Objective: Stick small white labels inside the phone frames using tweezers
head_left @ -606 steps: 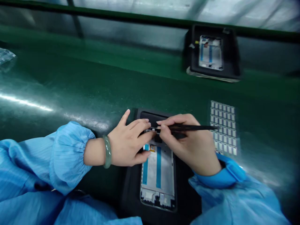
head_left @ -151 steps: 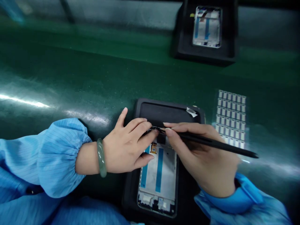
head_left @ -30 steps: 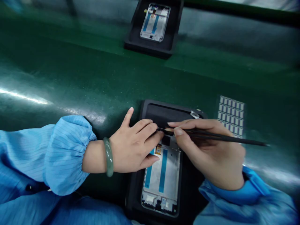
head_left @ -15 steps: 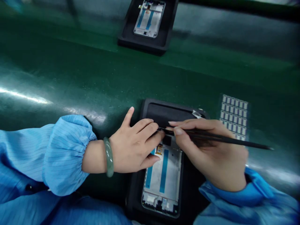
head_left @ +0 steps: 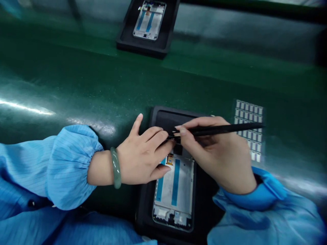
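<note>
By pinched right fingers [head_left: 188, 139], tweezers [head_left: 230, 128] are being swung tail-up to just before three o'clock; half-spread left fingers [head_left: 155, 137] are being kept on the frame [head_left: 186, 185].

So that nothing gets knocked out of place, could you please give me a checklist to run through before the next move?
1. Left hand at the upper end of the phone frame: ok.
2. Right hand gripping the slim black tool: ok.
3. Contact at the slim black tool's tip: cannot tell, too small.
4. Phone frame lying on the black holder: ok.
5. Sheet of small parts in full view: not ok, partly covered.
</note>
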The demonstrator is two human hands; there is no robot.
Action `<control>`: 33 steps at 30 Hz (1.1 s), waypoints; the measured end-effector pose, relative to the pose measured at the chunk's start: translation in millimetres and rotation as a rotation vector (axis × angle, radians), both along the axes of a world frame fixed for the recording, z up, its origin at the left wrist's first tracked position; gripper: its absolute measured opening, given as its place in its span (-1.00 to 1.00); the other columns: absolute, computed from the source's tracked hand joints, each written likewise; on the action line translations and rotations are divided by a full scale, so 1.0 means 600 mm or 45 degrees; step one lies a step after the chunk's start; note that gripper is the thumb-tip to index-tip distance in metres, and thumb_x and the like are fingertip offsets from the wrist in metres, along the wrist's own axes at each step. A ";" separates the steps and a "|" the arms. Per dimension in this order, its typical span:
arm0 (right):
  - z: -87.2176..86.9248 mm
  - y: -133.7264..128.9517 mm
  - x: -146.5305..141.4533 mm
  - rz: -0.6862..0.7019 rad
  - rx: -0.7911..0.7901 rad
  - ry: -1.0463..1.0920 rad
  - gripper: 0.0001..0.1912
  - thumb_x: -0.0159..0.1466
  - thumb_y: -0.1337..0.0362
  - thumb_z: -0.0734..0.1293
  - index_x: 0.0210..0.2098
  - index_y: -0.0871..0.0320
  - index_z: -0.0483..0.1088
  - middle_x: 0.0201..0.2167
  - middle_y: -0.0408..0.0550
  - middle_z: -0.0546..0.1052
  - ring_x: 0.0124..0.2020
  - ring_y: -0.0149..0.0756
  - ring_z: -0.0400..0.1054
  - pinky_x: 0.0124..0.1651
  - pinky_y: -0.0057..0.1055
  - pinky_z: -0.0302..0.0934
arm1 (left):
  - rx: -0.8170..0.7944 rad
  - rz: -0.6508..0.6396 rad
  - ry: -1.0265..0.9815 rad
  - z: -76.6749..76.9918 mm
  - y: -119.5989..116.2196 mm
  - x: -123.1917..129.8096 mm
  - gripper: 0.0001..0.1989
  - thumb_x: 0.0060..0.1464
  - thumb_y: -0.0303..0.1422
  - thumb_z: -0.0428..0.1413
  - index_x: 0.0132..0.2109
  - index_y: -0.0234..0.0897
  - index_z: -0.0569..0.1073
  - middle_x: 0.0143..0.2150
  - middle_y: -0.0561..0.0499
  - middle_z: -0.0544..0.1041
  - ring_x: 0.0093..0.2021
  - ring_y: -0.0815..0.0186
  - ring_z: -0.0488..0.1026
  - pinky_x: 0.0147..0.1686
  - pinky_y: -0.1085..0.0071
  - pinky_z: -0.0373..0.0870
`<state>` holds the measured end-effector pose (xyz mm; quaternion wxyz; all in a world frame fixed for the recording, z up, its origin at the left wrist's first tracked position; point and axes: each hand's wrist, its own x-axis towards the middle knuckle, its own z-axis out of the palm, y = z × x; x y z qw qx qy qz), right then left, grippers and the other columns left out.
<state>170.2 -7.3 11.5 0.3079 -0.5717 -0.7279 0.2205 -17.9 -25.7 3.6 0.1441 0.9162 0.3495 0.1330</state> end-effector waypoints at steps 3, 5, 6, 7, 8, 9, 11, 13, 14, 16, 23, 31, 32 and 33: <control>0.003 0.000 0.000 -0.004 0.033 -0.015 -0.94 0.22 0.28 0.35 -0.30 0.02 0.37 -0.35 -0.15 0.53 -0.45 -0.36 0.45 -0.49 -0.46 0.33 | 0.006 -0.009 0.005 -0.001 0.002 0.000 -0.53 0.23 -0.16 -0.03 0.15 -0.39 0.35 0.05 -0.24 0.43 0.11 0.02 0.32 0.22 -0.38 -0.08; 0.001 -0.004 0.006 -0.032 0.014 0.003 -0.94 0.22 0.26 0.36 -0.29 0.02 0.38 -0.35 -0.15 0.53 -0.45 -0.35 0.45 -0.49 -0.44 0.32 | 0.005 -0.009 0.006 -0.002 0.002 -0.001 -0.52 0.23 -0.15 -0.04 0.16 -0.39 0.35 0.06 -0.24 0.43 0.12 0.01 0.32 0.23 -0.38 -0.10; 0.000 -0.006 0.009 -0.053 0.004 0.012 -0.93 0.22 0.24 0.36 -0.29 0.02 0.38 -0.36 -0.15 0.53 -0.46 -0.34 0.45 -0.50 -0.43 0.32 | 0.007 -0.010 0.002 -0.003 0.002 -0.001 -0.52 0.23 -0.16 -0.04 0.16 -0.39 0.35 0.07 -0.24 0.43 0.12 0.01 0.32 0.23 -0.38 -0.10; -0.002 -0.008 0.013 -0.071 -0.003 0.017 -0.92 0.22 0.23 0.36 -0.29 0.02 0.38 -0.36 -0.15 0.52 -0.46 -0.34 0.45 -0.50 -0.42 0.32 | 0.010 -0.010 -0.005 -0.003 0.002 -0.002 -0.52 0.23 -0.16 -0.04 0.16 -0.39 0.35 0.07 -0.24 0.42 0.11 0.00 0.32 0.22 -0.38 -0.09; -0.004 -0.010 0.015 -0.081 -0.011 0.020 -0.91 0.22 0.21 0.37 -0.28 0.03 0.38 -0.36 -0.15 0.52 -0.45 -0.32 0.46 -0.48 -0.40 0.32 | 0.012 -0.010 -0.012 -0.003 0.002 -0.002 -0.52 0.23 -0.16 -0.03 0.16 -0.40 0.35 0.07 -0.24 0.42 0.11 -0.01 0.33 0.22 -0.38 -0.09; -0.006 -0.012 0.016 -0.079 -0.017 0.024 -0.89 0.22 0.20 0.36 -0.28 0.04 0.38 -0.36 -0.14 0.52 -0.44 -0.31 0.46 -0.46 -0.38 0.33 | 0.012 -0.009 -0.014 -0.003 0.002 -0.002 -0.52 0.23 -0.16 -0.03 0.16 -0.40 0.35 0.07 -0.24 0.42 0.12 -0.01 0.33 0.22 -0.38 -0.09; -0.009 -0.014 0.014 -0.043 0.004 0.017 -0.90 0.22 0.20 0.36 -0.27 0.04 0.38 -0.34 -0.13 0.53 -0.40 -0.28 0.47 -0.40 -0.33 0.35 | 0.009 -0.007 -0.018 -0.003 0.002 -0.002 -0.51 0.23 -0.15 -0.03 0.16 -0.40 0.35 0.07 -0.24 0.42 0.12 -0.01 0.33 0.22 -0.38 -0.10; -0.008 -0.013 0.011 0.021 0.077 -0.005 -0.93 0.22 0.26 0.35 -0.27 0.03 0.38 -0.34 -0.13 0.53 -0.36 -0.26 0.47 -0.33 -0.30 0.36 | 0.007 -0.007 -0.024 -0.003 0.001 -0.002 -0.52 0.23 -0.15 -0.03 0.15 -0.40 0.35 0.07 -0.25 0.43 0.12 -0.01 0.33 0.22 -0.38 -0.10; -0.006 -0.012 0.010 0.066 0.119 -0.021 -0.93 0.21 0.29 0.35 -0.29 0.02 0.38 -0.35 -0.13 0.53 -0.35 -0.26 0.47 -0.31 -0.30 0.36 | 0.011 -0.006 -0.031 -0.004 0.001 -0.002 -0.52 0.23 -0.16 -0.03 0.15 -0.40 0.36 0.06 -0.25 0.43 0.12 -0.01 0.33 0.22 -0.38 -0.09; 0.003 -0.007 0.014 0.112 0.193 -0.017 -0.92 0.20 0.32 0.35 -0.31 0.02 0.38 -0.37 -0.14 0.53 -0.34 -0.26 0.46 -0.29 -0.31 0.35 | 0.026 -0.001 -0.045 -0.005 0.001 -0.002 -0.53 0.23 -0.16 -0.04 0.14 -0.40 0.36 0.05 -0.25 0.44 0.11 0.00 0.33 0.21 -0.38 -0.07; 0.023 0.032 0.090 -0.159 0.226 -0.410 -0.84 0.28 0.29 0.23 -0.20 0.07 0.44 -0.19 0.04 0.52 -0.13 -0.09 0.42 -0.14 -0.19 0.27 | 0.095 -0.009 -0.053 -0.011 0.005 -0.007 -0.64 0.23 -0.18 -0.02 0.05 -0.26 0.43 0.01 -0.19 0.44 0.05 0.05 0.36 0.16 -0.43 -0.04; -0.047 0.087 0.146 0.091 0.068 -0.510 -0.74 0.23 0.00 0.32 -0.32 0.02 0.52 -0.35 -0.03 0.54 -0.32 -0.20 0.43 -0.31 -0.33 0.22 | 0.094 0.061 -0.234 -0.015 0.021 -0.011 -0.65 0.28 -0.20 -0.07 0.09 -0.27 0.38 0.10 -0.21 0.40 0.21 0.05 0.27 0.24 -0.23 -0.03; -0.045 0.096 0.154 0.044 0.080 -0.500 -0.75 0.22 0.00 0.34 -0.36 0.03 0.51 -0.36 -0.02 0.53 -0.32 -0.21 0.42 -0.30 -0.33 0.21 | 0.137 0.143 -0.287 -0.017 0.040 -0.016 -0.63 0.28 -0.20 -0.08 0.11 -0.27 0.36 0.14 -0.22 0.38 0.24 0.07 0.24 0.26 -0.17 -0.02; -0.042 0.106 0.165 -0.024 0.095 -0.491 -0.74 0.20 0.01 0.36 -0.41 0.05 0.49 -0.38 -0.01 0.52 -0.33 -0.21 0.41 -0.30 -0.33 0.20 | 0.199 0.254 -0.313 -0.020 0.066 -0.023 -0.63 0.28 -0.22 -0.08 0.13 -0.27 0.35 0.17 -0.22 0.35 0.26 0.08 0.21 0.28 -0.12 -0.04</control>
